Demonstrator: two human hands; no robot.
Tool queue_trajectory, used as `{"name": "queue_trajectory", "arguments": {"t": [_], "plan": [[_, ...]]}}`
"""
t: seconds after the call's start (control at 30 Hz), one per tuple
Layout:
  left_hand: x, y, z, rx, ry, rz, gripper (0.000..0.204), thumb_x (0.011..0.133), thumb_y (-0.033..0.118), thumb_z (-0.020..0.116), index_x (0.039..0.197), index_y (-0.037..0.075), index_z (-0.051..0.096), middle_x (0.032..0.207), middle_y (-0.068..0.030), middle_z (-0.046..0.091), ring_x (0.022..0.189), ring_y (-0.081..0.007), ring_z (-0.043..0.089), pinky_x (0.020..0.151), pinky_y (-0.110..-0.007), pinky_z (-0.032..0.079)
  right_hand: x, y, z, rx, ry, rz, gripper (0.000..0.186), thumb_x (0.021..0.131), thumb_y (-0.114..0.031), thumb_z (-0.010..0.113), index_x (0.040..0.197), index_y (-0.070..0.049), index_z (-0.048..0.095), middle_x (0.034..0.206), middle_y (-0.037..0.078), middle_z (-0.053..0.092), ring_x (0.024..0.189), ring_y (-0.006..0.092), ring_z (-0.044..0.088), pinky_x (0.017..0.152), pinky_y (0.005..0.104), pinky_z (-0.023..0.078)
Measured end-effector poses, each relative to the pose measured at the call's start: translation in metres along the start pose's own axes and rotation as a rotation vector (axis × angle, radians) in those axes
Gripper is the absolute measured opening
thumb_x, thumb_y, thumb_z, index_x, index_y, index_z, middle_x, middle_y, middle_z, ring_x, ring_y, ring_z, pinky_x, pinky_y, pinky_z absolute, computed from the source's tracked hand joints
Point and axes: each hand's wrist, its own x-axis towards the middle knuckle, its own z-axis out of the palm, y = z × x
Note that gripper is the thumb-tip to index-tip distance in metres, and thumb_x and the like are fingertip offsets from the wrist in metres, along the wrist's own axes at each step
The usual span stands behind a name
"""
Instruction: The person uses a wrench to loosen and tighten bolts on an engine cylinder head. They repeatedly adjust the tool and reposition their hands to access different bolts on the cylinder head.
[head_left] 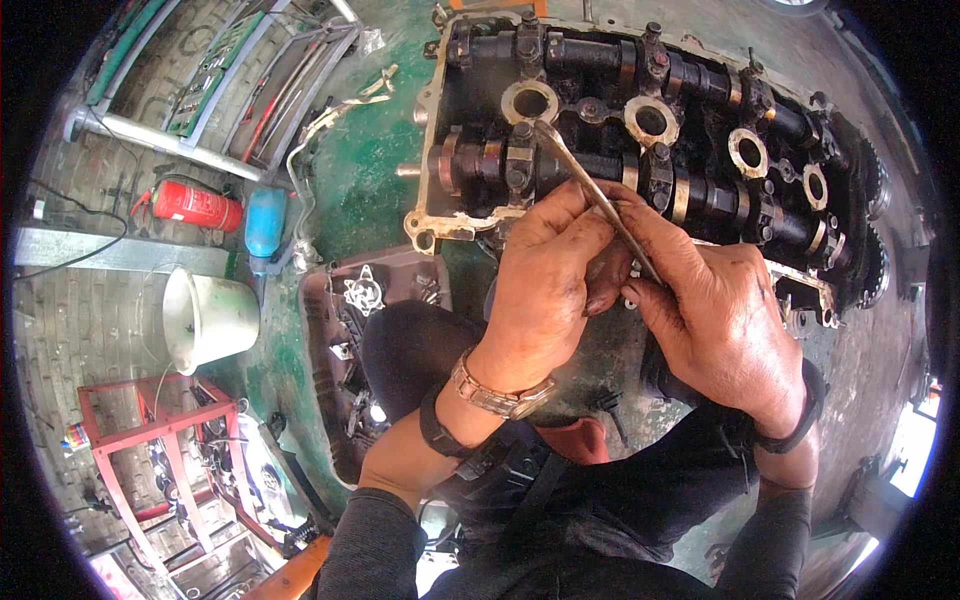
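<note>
My right hand [725,315] is closed on a thin metal rod with a flattened tip [570,160], its exact kind unclear. The rod slants up and left over the engine's cylinder head [610,165], where blackened camshafts and round openings show. Pressed up against the right fingers is my left hand [550,275], its fingers curled together beside the rod. What those left fingers grip, if anything, is hidden behind them. Both hands are just in front of the head's near edge; whether the rod's tip touches the engine cannot be told.
A brown tray [325,400] of loose metal parts lies left of my knee. Farther left are a white bucket [215,320], a blue bottle [265,225], a red fire extinguisher [197,204] and a red metal frame [165,425]. A tool rack [155,140] stands at the upper left.
</note>
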Motion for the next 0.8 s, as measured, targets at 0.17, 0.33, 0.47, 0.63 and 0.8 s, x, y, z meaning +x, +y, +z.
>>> {"name": "queue_trajectory", "arguments": {"t": [0.17,0.33,0.47,0.63,0.8], "plan": [[-0.0001,0.0002,0.0003,0.016,-0.001,0.007,0.019,0.102,0.015,0.051,0.111,0.002,0.061,0.067,0.0028,0.054,0.048,-0.0028,0.040,0.042,-0.019,0.029,-0.0003,0.0005,0.0006,0.005,0.017,-0.021,0.062,0.079,0.002,0.067,0.138,0.003,0.049,0.091,0.022,0.068,0.080,0.0382,0.069,0.068,0.0410,0.054],[-0.0004,0.0001,0.0003,0.019,0.006,0.002,0.019,0.101,0.015,0.050,0.110,0.002,0.061,0.067,0.0024,0.054,0.048,-0.0029,0.041,0.042,-0.019,0.029,-0.0007,0.0013,0.0015,-0.014,0.026,-0.037,0.062,0.079,0.002,0.067,0.138,0.002,0.049,0.090,0.021,0.068,0.079,0.0376,0.069,0.067,0.0408,0.054],[-0.0002,-0.0002,0.0001,0.021,0.003,0.010,0.019,0.101,0.015,0.050,0.110,0.002,0.061,0.068,0.0021,0.055,0.049,-0.0029,0.041,0.041,-0.018,0.029,-0.0009,0.0017,0.0012,0.007,0.013,-0.030,0.063,0.079,0.002,0.067,0.139,0.002,0.048,0.089,0.021,0.068,0.078,0.0373,0.069,0.067,0.0408,0.053],[0.0005,-0.0009,-0.0003,0.022,0.001,0.011,0.019,0.102,0.015,0.051,0.111,0.002,0.061,0.069,0.0020,0.056,0.049,-0.0028,0.042,0.041,-0.018,0.030,-0.0009,0.0020,0.0013,0.007,0.001,-0.022,0.064,0.079,0.001,0.067,0.140,0.003,0.046,0.088,0.021,0.068,0.078,0.0373,0.069,0.067,0.0407,0.054],[0.0005,-0.0005,-0.0002,0.025,0.001,0.005,0.019,0.102,0.015,0.051,0.112,0.001,0.061,0.069,0.0022,0.056,0.049,-0.0028,0.041,0.042,-0.019,0.030,-0.0010,0.0021,0.0012,0.018,0.004,-0.032,0.064,0.080,0.001,0.067,0.140,0.004,0.046,0.089,0.022,0.068,0.078,0.0377,0.069,0.068,0.0406,0.054]]}}
